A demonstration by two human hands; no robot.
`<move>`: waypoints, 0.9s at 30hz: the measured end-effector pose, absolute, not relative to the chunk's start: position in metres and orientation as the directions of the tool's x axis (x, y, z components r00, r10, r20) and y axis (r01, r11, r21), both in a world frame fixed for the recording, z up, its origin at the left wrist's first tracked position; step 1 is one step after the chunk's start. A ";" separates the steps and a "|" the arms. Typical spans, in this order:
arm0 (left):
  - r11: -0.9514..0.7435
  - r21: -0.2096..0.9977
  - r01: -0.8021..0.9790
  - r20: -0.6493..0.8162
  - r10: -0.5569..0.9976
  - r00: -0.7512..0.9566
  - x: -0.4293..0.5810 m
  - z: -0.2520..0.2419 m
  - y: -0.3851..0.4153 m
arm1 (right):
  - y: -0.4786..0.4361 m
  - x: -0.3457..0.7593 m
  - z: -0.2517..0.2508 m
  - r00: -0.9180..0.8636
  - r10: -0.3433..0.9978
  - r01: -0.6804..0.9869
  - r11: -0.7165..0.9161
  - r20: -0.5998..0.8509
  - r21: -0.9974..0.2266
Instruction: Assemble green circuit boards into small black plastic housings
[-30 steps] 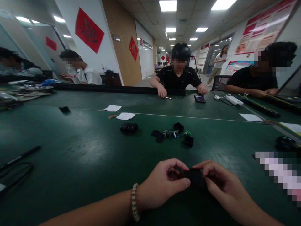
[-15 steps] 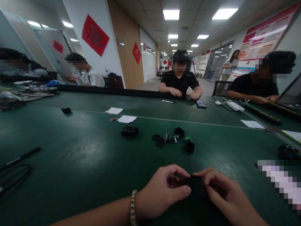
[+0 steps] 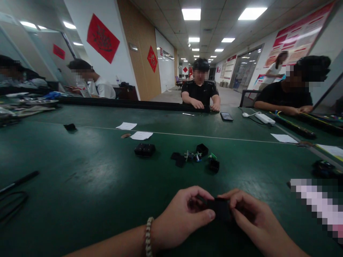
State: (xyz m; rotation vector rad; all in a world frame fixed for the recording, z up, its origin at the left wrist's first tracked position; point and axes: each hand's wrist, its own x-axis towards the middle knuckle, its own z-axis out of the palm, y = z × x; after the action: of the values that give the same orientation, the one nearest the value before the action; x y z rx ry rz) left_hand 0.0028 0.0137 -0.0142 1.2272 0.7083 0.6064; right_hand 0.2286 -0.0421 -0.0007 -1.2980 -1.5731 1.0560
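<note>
Between my two hands is a small black plastic box [image 3: 220, 210], held above the near part of the green table [image 3: 88, 200]. My left hand [image 3: 187, 214] is closed on its left side, thumb in front and fingers at the top edge. On the other side my right hand [image 3: 250, 212] pinches the right edge. What lies inside the box is hidden. Beyond my hands lie black flat pieces [image 3: 178, 159], small green circuit boards [image 3: 197, 157], and two open black boxes, one farther [image 3: 202, 150] and one nearer [image 3: 214, 165].
A pair of joined black boxes [image 3: 144, 150] sits left of the loose parts. Paper sheets [image 3: 142, 135] lie near the table seam. A black cable [image 3: 16, 194] is at the left, a white power strip [image 3: 264, 118] at the far right. Co-workers sit across, one facing me [image 3: 200, 91].
The whole view has shifted slightly, so the table items appear a little farther left. Both hands keep the black box in nearly the same pose. The standing person at the back has moved right.
</note>
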 end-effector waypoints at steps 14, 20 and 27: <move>0.262 0.964 -0.053 -0.166 0.743 0.648 0.002 -0.019 0.015 | -0.043 0.239 -0.015 -0.194 0.981 0.290 0.072 0.015 -0.954; 0.241 0.970 -0.028 -0.168 0.753 0.636 0.003 -0.021 0.015 | -0.042 0.236 -0.012 -0.188 0.982 0.293 0.083 0.028 -0.952; 0.253 0.967 -0.030 -0.179 0.757 0.629 0.004 -0.016 0.012 | -0.043 0.232 -0.004 -0.142 0.987 0.300 0.117 0.077 -0.947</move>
State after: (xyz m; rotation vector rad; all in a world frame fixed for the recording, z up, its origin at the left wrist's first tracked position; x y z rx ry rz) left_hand 0.0037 0.0122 -0.0158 1.2088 0.7358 0.6054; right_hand 0.2316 -0.0431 -0.0042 -1.2946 -1.5804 1.0639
